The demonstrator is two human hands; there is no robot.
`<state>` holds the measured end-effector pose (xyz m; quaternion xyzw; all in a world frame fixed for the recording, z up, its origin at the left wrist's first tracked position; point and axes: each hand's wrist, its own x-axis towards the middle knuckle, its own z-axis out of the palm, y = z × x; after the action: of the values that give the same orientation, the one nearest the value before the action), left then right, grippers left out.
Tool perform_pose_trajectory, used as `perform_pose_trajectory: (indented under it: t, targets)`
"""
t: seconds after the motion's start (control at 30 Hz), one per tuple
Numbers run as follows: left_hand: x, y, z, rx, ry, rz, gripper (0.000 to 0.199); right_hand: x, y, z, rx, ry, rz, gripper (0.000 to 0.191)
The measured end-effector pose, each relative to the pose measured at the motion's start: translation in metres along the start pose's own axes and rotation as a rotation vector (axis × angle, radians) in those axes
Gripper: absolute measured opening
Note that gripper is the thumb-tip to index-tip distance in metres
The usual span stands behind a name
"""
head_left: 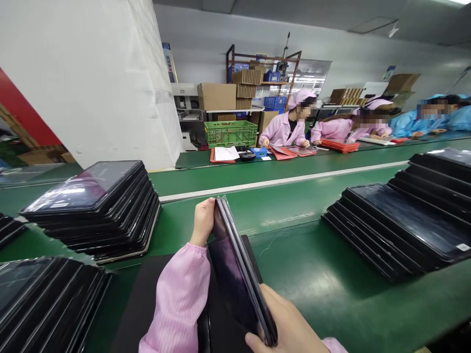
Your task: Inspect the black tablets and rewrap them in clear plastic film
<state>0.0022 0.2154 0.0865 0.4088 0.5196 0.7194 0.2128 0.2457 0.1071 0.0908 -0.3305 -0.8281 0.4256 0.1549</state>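
In the middle of the head view, a pair of dark tablets (235, 274) is held face to back and tilted on edge, with the thin sides and speaker holes turned up. My left hand (203, 220) is closed around the far end, thumb on top. Around the near end, my right hand (289, 318) is closed with its thumb on the glossy screen side. Clear film sticks out at the far corner. Below the tablets lies a black flat cover or mat (147, 304), partly hidden by my pink left sleeve.
Stacks of black tablets stand at left (121, 215), at near left (55, 304) and at right (397, 220). The green bench (309, 284) meets a green belt with a white strip (294, 180). Across it, several people in pink and blue work by a green crate (231, 133) and red sleeves (340, 145).
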Motion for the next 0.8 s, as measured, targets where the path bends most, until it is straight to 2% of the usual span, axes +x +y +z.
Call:
perform_pose_trajectory:
  t: [0.2, 0.53, 0.67, 0.73, 0.8]
  targets:
    - [0.001, -0.008, -0.005, -0.015, -0.012, -0.020, 0.076, -0.001, -0.011, 0.000, 0.069, -0.017, 0.038, 0.078]
    - [0.001, -0.011, -0.007, -0.030, -0.029, 0.013, 0.075, 0.000, -0.014, 0.005, 0.119, -0.049, 0.132, 0.084]
    - [-0.003, -0.003, -0.005, -0.063, -0.053, 0.014, 0.074, -0.011, 0.003, -0.002, 0.182, -0.097, 0.059, 0.080]
    - [-0.006, 0.002, -0.004, -0.100, -0.081, 0.029, 0.074, -0.012, 0.019, -0.007, 0.334, -0.133, -0.043, 0.076]
    - [-0.010, 0.009, -0.003, -0.121, -0.122, 0.080, 0.074, -0.003, 0.037, -0.007, 0.490, -0.079, -0.105, 0.073]
